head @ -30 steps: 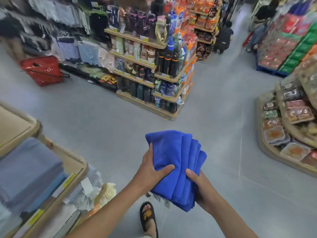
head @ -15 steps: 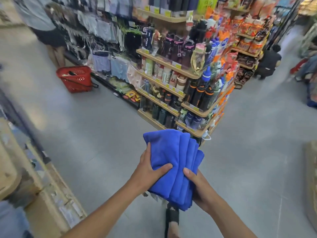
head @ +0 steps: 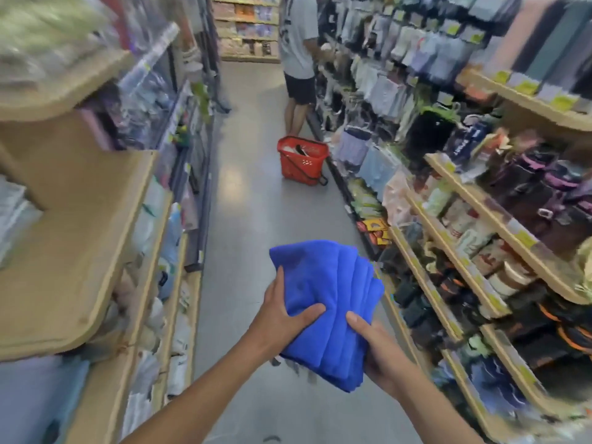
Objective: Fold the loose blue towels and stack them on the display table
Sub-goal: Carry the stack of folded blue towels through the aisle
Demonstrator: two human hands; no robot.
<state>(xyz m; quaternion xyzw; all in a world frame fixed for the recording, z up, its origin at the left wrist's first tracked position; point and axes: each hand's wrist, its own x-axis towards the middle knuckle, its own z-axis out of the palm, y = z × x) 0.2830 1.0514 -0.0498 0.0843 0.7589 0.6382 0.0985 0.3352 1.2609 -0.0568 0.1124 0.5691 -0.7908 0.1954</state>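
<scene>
A stack of several folded blue towels (head: pixel 333 290) is carried in front of me at waist height, its layered edges fanned toward the right. My left hand (head: pixel 282 318) grips the stack's left side, thumb lying across the top. My right hand (head: pixel 381 350) holds the right near corner from below, thumb on top. The display table (head: pixel 83 251) is a tan wooden tiered stand at the left, blurred by motion.
A grey aisle floor runs ahead. A red shopping basket (head: pixel 302 160) stands on the floor mid-aisle beside a person (head: pixel 299 59) facing the right-hand racks. Wooden shelves of bottles and bags (head: pixel 480 238) line the right side.
The view has swung left, from the shelf corner to looking straight down the aisle. The basket and person now lie ahead. Both hands keep the same hold on the towels.
</scene>
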